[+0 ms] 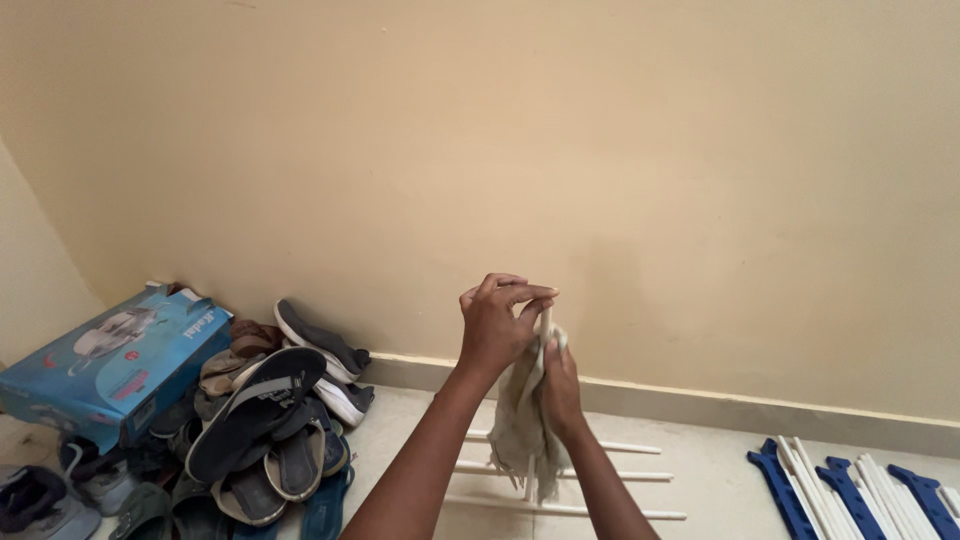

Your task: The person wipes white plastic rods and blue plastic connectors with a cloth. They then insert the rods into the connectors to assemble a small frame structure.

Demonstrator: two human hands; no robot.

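Note:
My left hand (497, 322) pinches the top end of an upright white rod (545, 318), fingers closed around its tip. My right hand (560, 385) sits just below, wrapped in a pale grey cloth (520, 425) that it presses against the same rod. The cloth hangs down in a loose fold. The rod belongs to a white rack frame (570, 478) with several horizontal bars, standing on the floor before a beige wall.
A heap of sandals and shoes (275, 420) fills the left corner beside a blue cardboard box (115, 365). More white rods with blue brackets (850, 490) lie on the floor at the lower right. A pale skirting strip (760, 408) runs along the wall.

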